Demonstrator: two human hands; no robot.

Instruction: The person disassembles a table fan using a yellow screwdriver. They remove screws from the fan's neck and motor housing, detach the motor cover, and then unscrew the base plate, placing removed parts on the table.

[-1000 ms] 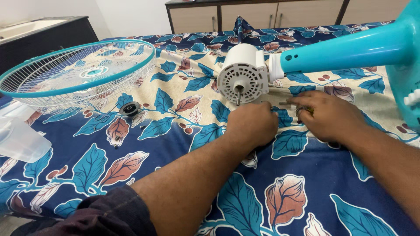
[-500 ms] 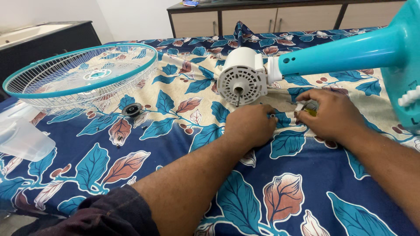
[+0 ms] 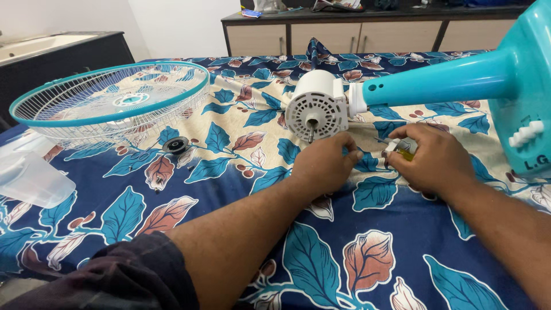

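My left hand [image 3: 326,165] rests on the leaf-patterned cloth [image 3: 367,252] just below a white fan motor [image 3: 317,109], fingers curled shut and thumb tip pointing right. I cannot see anything between its fingers. My right hand [image 3: 433,158] lies close beside it, closed around a small screwdriver [image 3: 403,150] with a yellow-green handle; only a bit of the tool shows. The motor lies on its side with its short shaft facing me. It is joined to a teal fan stand [image 3: 436,80] that runs right to the teal base [image 3: 525,115].
A teal-rimmed wire fan grille [image 3: 109,100] lies at the left. A black round nut [image 3: 175,144] sits near it, and a clear plastic blade [image 3: 28,175] lies at the left edge. A wooden cabinet [image 3: 321,34] stands behind, and a dark counter [image 3: 63,51] at the back left.
My right hand has drawn back slightly and turned, and the tool's shaft seen earlier is now covered. My left hand stays below the motor. The view has tilted up a little.
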